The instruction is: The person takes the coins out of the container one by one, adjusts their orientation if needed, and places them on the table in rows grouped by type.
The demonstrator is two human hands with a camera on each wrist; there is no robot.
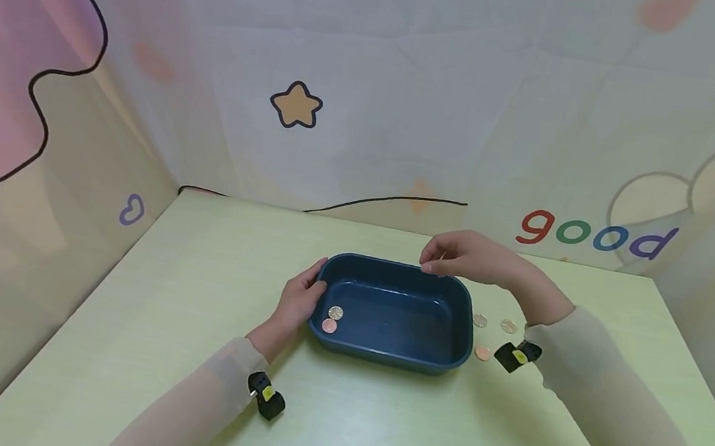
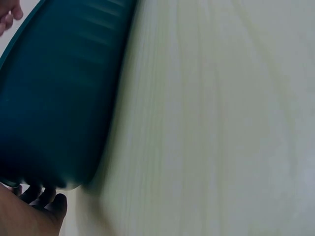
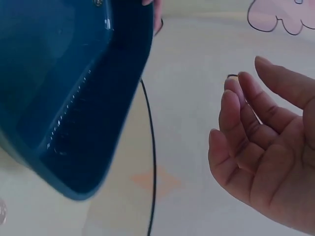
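A dark blue rectangular bin point(image 1: 382, 360) sits on the table. My left hand point(image 1: 299, 300) grips its left end, thumb over the rim and the other fingers behind the wall. Inside, near that end, lie a gold-toned coin point(image 1: 336, 313) and a copper-toned coin point(image 1: 329, 326). My right hand point(image 1: 468, 256) is over the back right corner of the bin. In the right wrist view, its fingers point(image 3: 236, 118) are loosely bent, the thumb is apart from them, and no object shows in the palm.
To the right of the bin, two pale gold coins point(image 1: 508, 326) and a copper-toned coin point(image 1: 482, 353) lie on the light wood-grain table point(image 1: 388, 430). A printed cloth backdrop point(image 1: 374, 123) stands along the table's back and left sides.
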